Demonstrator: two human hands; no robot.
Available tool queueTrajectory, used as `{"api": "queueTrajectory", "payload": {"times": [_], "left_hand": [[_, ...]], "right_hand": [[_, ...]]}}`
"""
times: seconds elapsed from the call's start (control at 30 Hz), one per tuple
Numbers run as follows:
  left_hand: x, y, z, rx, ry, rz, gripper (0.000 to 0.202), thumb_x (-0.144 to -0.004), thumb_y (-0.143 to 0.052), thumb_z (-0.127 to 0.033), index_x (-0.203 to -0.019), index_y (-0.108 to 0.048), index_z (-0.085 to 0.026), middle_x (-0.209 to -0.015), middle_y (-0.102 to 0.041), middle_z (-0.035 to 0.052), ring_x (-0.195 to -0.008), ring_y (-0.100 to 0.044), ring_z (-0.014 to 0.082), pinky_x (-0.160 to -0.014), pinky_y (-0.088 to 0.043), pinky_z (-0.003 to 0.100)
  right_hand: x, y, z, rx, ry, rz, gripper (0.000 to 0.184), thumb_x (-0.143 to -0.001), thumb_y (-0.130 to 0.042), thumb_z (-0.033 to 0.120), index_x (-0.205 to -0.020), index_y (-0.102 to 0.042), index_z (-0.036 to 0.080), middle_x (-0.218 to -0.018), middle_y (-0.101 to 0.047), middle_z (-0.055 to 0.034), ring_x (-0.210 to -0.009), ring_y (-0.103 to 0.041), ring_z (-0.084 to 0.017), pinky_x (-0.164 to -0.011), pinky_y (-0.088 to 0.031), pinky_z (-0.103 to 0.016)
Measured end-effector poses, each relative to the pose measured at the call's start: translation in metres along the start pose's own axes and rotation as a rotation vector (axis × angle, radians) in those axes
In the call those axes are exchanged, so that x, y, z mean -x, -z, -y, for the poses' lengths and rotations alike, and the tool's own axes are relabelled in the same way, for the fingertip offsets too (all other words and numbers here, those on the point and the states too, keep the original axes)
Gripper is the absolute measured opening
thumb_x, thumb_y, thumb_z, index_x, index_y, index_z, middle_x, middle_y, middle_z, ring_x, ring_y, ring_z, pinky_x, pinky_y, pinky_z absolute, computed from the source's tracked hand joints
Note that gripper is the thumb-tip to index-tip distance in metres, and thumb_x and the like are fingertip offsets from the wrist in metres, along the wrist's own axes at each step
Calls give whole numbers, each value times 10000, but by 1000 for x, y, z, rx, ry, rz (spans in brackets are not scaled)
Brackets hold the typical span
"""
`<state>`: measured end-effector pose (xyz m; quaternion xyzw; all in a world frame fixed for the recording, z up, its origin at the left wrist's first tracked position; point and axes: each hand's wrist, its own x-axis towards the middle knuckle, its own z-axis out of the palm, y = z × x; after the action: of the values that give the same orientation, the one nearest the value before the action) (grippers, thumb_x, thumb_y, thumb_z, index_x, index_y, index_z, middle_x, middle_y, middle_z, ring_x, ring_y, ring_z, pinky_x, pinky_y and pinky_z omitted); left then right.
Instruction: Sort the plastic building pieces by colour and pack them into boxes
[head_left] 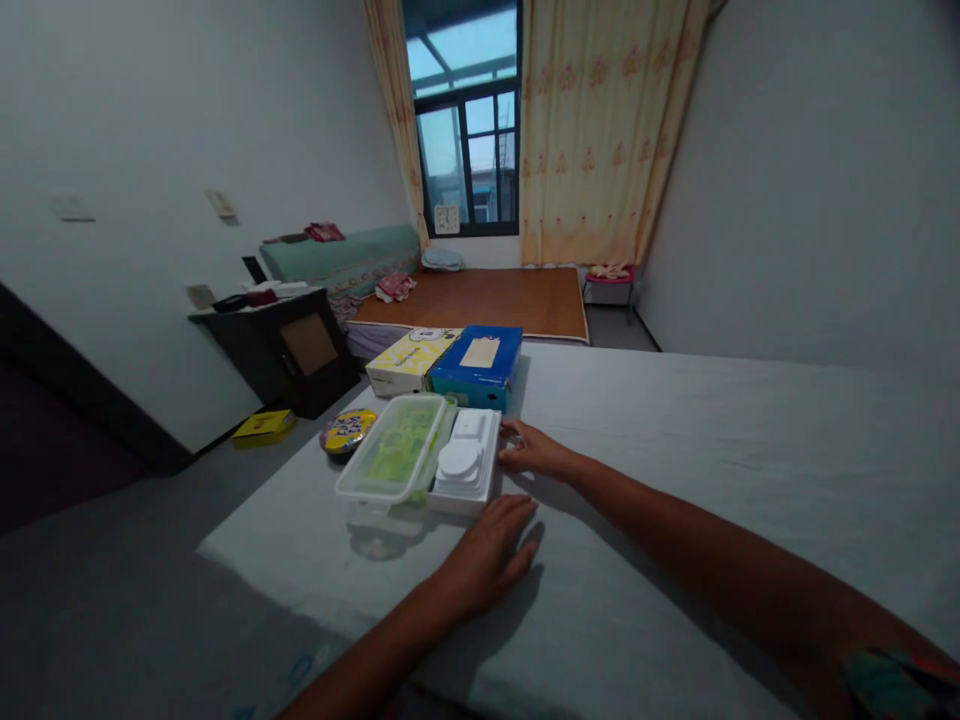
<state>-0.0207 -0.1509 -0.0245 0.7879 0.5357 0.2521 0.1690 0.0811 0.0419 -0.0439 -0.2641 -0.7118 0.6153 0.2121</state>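
A white tray-like box with a round white piece and a small square piece in it lies on the grey bed sheet. A clear lidded container with green contents sits against its left side. My right hand touches the white box's far right corner, fingers curled against it. My left hand lies flat on the sheet just in front of the box's near right corner, fingers stretched out and holding nothing.
A blue box and a yellow-white box lie behind the containers. A round yellow-topped tin sits at the bed's left edge. A dark cabinet, a second bed with a wooden mat and a curtained window are beyond.
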Motion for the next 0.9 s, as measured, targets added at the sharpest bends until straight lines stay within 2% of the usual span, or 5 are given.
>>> {"api": "queueTrajectory", "payload": {"times": [0.13,0.23,0.4,0.5,0.9], "left_hand": [[-3,3,-9,-95,-8,30,432,-881,-534,-202,-1313,-541,-190,-1371,-564,146,-1285,-514,277,-1071,-447,474],[-27,-5,-31,-87,-136,186,327,-872,-537,-177,-1187,-623,-208,-1200,-673,91,-1116,-625,242,-983,-505,399],[-91,-51,-74,-22,-591,456,270,-868,-580,-204,-1124,-665,-185,-1105,-720,80,-1037,-663,231,-952,-497,334],[-115,-85,-89,-7,-699,489,279,-893,-555,-206,-1134,-687,-157,-1138,-718,92,-1048,-670,227,-938,-490,276],[-115,-117,-66,104,-658,558,347,-959,-480,-298,-1265,-635,-248,-1203,-697,44,-1110,-652,206,-949,-509,263]], "right_hand": [[26,7,9,-30,-62,-32,723,-681,-806,371,-1319,-485,264,-1427,-450,-137,-818,-627,-169,-724,-582,-415],[68,28,18,-50,-80,-59,602,-741,-761,461,-1264,-542,258,-1378,-516,-125,-902,-641,-188,-788,-572,-421],[153,55,31,-28,-68,83,530,-915,-476,635,-1124,-658,183,-1125,-687,-119,-1046,-644,-247,-921,-504,-444],[188,64,28,108,30,199,542,-955,-401,615,-1118,-690,186,-1096,-701,-97,-1055,-637,-245,-969,-467,-431],[207,68,-3,86,120,50,382,-899,-539,517,-1126,-717,266,-1081,-713,-54,-1023,-654,-254,-926,-496,-399]]}}
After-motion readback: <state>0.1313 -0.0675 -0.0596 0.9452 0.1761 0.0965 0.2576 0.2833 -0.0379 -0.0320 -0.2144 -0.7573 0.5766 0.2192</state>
